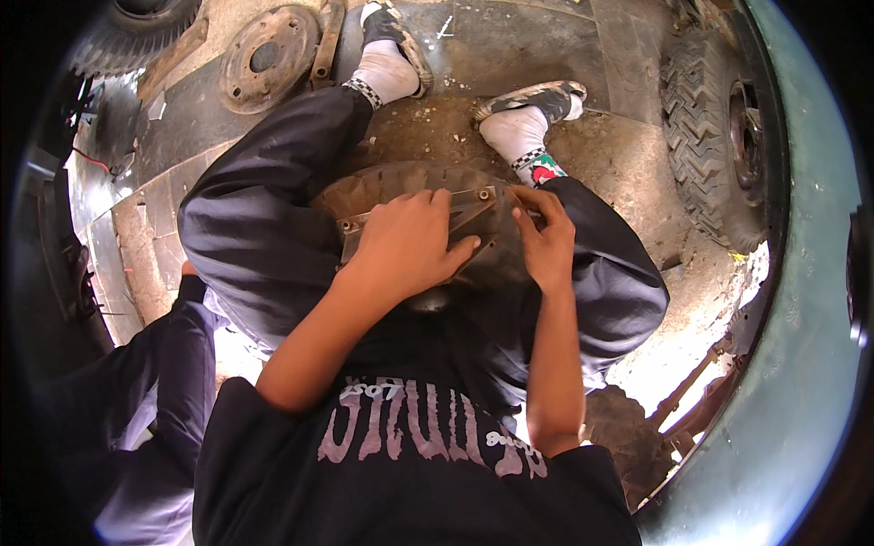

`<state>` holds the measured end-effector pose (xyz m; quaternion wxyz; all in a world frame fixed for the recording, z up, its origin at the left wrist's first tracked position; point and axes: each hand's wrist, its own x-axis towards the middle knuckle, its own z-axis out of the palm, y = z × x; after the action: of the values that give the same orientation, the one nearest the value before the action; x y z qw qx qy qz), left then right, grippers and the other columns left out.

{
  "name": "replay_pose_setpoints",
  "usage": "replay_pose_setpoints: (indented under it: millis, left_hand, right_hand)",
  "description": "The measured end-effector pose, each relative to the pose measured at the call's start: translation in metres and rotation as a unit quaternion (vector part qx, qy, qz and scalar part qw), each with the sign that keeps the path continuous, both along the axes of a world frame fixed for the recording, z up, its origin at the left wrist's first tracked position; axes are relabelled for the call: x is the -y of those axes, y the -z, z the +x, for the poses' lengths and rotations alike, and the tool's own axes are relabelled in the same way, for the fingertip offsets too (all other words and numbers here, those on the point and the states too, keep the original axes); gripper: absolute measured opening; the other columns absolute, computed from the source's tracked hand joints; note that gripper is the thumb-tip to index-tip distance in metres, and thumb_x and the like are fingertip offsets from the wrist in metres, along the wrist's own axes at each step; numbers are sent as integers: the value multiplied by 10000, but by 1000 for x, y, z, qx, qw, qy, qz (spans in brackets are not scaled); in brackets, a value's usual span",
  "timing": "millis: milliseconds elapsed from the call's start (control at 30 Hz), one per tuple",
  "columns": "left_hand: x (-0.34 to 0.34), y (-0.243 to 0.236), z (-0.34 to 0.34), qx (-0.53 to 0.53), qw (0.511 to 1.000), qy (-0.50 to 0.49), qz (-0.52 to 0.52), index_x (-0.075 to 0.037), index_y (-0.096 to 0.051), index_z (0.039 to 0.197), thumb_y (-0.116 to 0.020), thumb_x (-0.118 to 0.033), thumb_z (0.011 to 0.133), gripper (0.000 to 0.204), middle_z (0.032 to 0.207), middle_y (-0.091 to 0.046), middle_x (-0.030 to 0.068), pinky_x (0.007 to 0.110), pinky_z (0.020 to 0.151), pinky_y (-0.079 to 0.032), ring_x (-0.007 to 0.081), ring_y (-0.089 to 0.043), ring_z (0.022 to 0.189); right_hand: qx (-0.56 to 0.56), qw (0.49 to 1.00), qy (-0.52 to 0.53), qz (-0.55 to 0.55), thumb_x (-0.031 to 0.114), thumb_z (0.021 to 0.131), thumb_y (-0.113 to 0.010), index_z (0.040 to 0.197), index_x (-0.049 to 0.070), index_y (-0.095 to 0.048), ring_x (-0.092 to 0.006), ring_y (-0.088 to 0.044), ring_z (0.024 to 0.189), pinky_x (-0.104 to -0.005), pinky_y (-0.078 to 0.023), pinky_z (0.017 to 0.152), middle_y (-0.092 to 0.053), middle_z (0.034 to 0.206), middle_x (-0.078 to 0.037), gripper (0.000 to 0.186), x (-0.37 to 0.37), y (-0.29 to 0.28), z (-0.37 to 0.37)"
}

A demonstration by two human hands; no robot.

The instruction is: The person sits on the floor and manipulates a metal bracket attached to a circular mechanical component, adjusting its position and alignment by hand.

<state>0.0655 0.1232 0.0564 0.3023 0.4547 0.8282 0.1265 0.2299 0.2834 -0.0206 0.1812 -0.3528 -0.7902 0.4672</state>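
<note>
Closest in, black T-shirt (401, 510): soft cloth, jagged pale print across it. Just beyond, between the bent knees, a metal frame (470, 211), flat, angular, dull grey, a small round fitting at its upper right corner. Under it, a round part (378, 182), brown with dust, rim ridged.

Left hand (401, 238) lies palm down across the frame, thumb spread from the fingers; fingertips hidden, so I cannot tell whether it grips. Right hand (546, 235) at the frame's right end, fingers bent, thumb near them; cannot tell whether they pinch anything. Both hands cover parts of the frame.

Dark trousers (264, 227), loose and creased, wall the work in on either side. At left, dark-clothed legs (177, 391) of another person, close beside the left knee. Farther out, pale socks (514, 135) with checked bands, patterned shoes (551, 96).

Ground: gritty floor (619, 164), brown dust, dark slabs toward the top. On it, a rusty wheel disc (289, 45), holed at centre, a flat bar (328, 41) just beside. Chunky-treaded tyre (696, 136) at right, another tyre (137, 41) upper left. Along the right edge, a curved blue-green panel (815, 273), glossy, smudged.
</note>
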Motion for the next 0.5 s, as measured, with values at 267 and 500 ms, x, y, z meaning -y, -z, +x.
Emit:
replay_pose_setpoints:
  millis: [267, 500]
  left_hand:
    - [43, -5, 9, -50, 995, -4, 84, -14, -687, 1284, -856, -681, 720, 889, 1050, -774, 187, 510, 821, -596, 391, -761, 939]
    - [37, 1, 4, -2, 999, 7, 39, -28, -656, 1179, -871, -636, 714, 794, 1034, -775, 176, 484, 790, -600, 374, -764, 926]
  right_hand:
    - [81, 934, -334, 98, -12, 870, -754, 1120, 113, -825, -352, -731, 891, -419, -577, 765, -754, 982, -104, 288, -50, 2, -33]
    - [42, 935, -336, 102, -136, 801, -708, 1096, 143, -851, -292, -745, 891, -390, -600, 796, -747, 994, -95, 431, -56, 15, -24]
